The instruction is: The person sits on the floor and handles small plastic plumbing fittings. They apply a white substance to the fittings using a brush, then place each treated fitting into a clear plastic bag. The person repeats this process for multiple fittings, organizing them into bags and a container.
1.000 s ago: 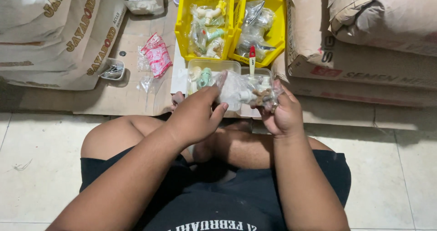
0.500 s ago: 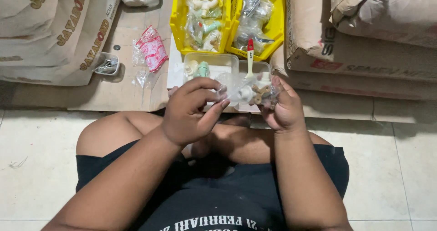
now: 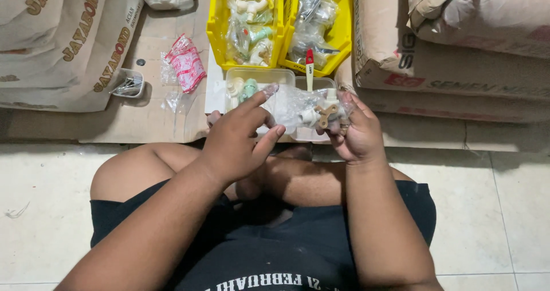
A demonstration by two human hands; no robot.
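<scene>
Clear plastic bag (image 3: 309, 105) of a cream tap (image 3: 322, 114) sits above the lap, gripped by right hand (image 3: 358, 133); left hand (image 3: 243, 142) fingers pinch its mouth. Best held taut over the clear tub (image 3: 258, 85); yellow bins (image 3: 243, 24) lie just beyond.

Bare arms and knees; black shirt with white lettering, black shorts.

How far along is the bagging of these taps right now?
Done: two yellow bins already hold bagged plastic taps. In hand: both hands, left hand and right hand, hold a clear bag with a tap inside. Left: loose fittings lie in the clear tray behind.
</scene>
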